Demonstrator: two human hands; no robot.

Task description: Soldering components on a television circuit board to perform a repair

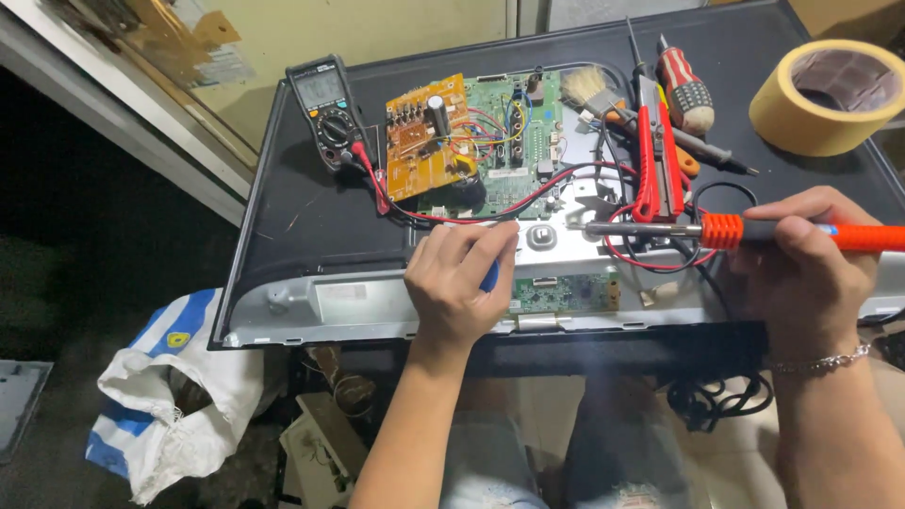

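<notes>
My right hand (806, 259) grips an orange-handled soldering iron (726, 231), its metal shaft pointing left over the grey metal chassis (377, 297) of a flat panel lying face down. My left hand (462, 278) is closed on a small blue-handled tool (490, 276), mostly hidden, resting on the chassis beside a narrow green circuit strip (566, 292). Farther back lie a green main board (523, 132) and an orange-brown power board (424, 137) with red and black leads across them.
A black multimeter (325, 108) sits at the back left. Red-handled tweezers or probes (655, 160), a brush (589, 90), a screwdriver (686, 94) and a roll of masking tape (830, 94) lie at the back right. A white and blue sack (170, 396) sits on the floor left.
</notes>
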